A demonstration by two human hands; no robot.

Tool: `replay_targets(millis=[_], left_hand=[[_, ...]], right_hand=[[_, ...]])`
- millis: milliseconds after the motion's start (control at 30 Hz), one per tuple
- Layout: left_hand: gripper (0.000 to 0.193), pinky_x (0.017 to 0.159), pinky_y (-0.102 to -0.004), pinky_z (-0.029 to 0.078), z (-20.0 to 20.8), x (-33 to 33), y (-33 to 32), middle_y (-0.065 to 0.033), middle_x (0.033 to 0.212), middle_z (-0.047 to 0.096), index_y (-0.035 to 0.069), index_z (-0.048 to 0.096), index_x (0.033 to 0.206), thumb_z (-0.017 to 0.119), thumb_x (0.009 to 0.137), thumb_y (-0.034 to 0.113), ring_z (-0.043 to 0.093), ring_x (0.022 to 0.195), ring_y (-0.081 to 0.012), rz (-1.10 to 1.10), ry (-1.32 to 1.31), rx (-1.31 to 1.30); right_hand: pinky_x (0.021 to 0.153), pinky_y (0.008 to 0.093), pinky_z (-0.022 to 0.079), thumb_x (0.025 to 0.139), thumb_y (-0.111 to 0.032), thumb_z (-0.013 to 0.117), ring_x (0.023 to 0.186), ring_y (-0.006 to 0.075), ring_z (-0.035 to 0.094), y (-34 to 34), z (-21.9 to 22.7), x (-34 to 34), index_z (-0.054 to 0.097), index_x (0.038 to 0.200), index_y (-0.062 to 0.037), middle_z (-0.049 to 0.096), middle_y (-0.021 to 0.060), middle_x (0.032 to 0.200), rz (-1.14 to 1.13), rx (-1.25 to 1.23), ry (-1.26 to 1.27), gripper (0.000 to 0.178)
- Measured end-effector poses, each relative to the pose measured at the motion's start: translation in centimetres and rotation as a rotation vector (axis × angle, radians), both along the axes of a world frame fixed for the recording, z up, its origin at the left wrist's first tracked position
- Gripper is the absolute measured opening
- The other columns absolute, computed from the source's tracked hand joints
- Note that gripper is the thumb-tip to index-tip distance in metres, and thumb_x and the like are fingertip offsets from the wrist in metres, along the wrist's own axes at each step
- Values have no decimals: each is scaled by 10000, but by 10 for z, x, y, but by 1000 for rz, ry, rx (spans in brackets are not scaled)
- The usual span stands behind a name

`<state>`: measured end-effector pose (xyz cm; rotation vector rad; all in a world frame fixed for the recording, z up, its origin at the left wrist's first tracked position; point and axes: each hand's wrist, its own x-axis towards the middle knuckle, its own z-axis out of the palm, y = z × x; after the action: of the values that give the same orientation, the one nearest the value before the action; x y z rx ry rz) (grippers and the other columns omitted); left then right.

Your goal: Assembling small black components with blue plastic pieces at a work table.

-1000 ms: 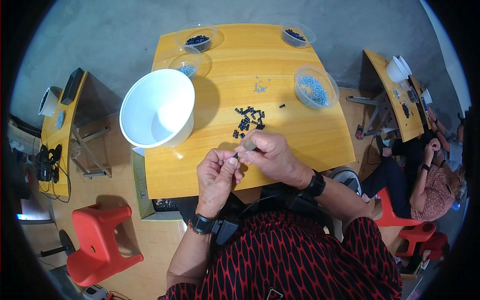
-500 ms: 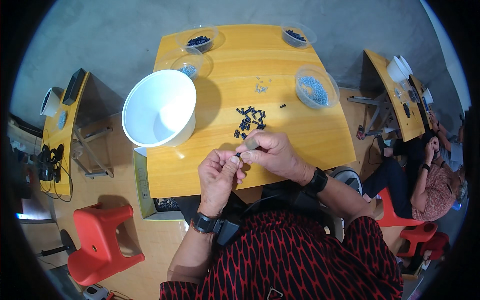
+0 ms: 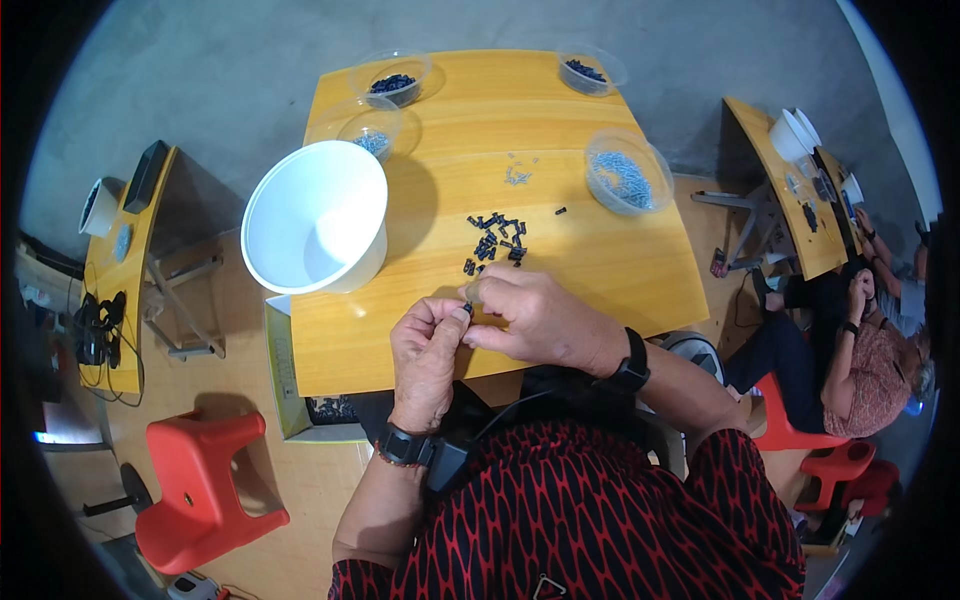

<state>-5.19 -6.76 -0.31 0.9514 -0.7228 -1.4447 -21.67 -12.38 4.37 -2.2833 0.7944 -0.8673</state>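
Note:
My left hand (image 3: 425, 352) is closed, pinching a small black plastic part (image 3: 468, 309) between thumb and fingers over the table's near edge. Beside it, my right hand (image 3: 535, 315) curls in with its fingertips at the same part; whatever it grips is hidden. A dull olive-grey covering (image 3: 474, 292) shows on one of its fingertips. Just beyond the hands lies a loose heap of small black parts (image 3: 490, 243), with a single black part (image 3: 561, 211) off to the right. Farther back are several tiny pale pieces (image 3: 517, 176).
A large white bucket (image 3: 262, 225) stands on the wooden table's left side. Clear bowls hold silvery pieces (image 3: 622, 180) and black parts (image 3: 393, 84). A red stool (image 3: 205, 490) is at lower left. Two people (image 3: 868, 385) sit by another table at right.
My right hand has rolled over and inward, so its back now faces up and its fingers cover more of the part. Both hands have shifted slightly left.

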Motion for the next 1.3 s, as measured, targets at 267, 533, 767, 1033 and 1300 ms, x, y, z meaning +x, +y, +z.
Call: replay_targets(millis=[267, 533, 767, 1033, 1300], left_hand=[[73, 696, -227, 486, 8, 1, 1, -27, 854, 652, -10, 638, 932, 620, 956, 56, 577, 741, -74, -26, 25, 63], [64, 700, -214, 471, -5, 1, 4, -18, 829, 652, -13, 645, 892, 628, 944, 20, 561, 746, -59, 15, -77, -18], [56, 710, -218, 474, -8, 0, 6, -15, 833, 650, -9, 641, 895, 632, 946, 12, 563, 753, -57, 38, -104, -34], [66, 692, -220, 469, -2, 0, 5, -9, 823, 647, -6, 639, 895, 634, 952, 27, 557, 739, -54, 40, -175, -29], [63, 697, -253, 466, -1, 7, 13, -27, 819, 617, 29, 607, 895, 631, 943, 61, 554, 730, -103, 409, -243, -115]], right_hand=[[660, 393, 537, 846, -160, 692, 741, 320, 638, 2, -3, -3, 580, 889, 7, 558, 142, 815, 9, -171, 221, 206], [663, 401, 535, 851, -188, 696, 745, 308, 642, 4, -16, -1, 584, 931, 14, 559, 137, 829, 63, -220, 219, 244], [652, 387, 532, 844, -186, 702, 720, 287, 634, 7, -26, 0, 588, 917, 16, 551, 128, 829, 67, -253, 199, 243], [613, 367, 539, 805, -100, 743, 699, 269, 635, 11, -30, 1, 622, 1007, 40, 564, 117, 810, 40, -281, 151, 274], [635, 367, 507, 853, -72, 707, 676, 293, 616, -29, -6, -13, 686, 981, 40, 606, 135, 779, -25, -62, -45, 171]])
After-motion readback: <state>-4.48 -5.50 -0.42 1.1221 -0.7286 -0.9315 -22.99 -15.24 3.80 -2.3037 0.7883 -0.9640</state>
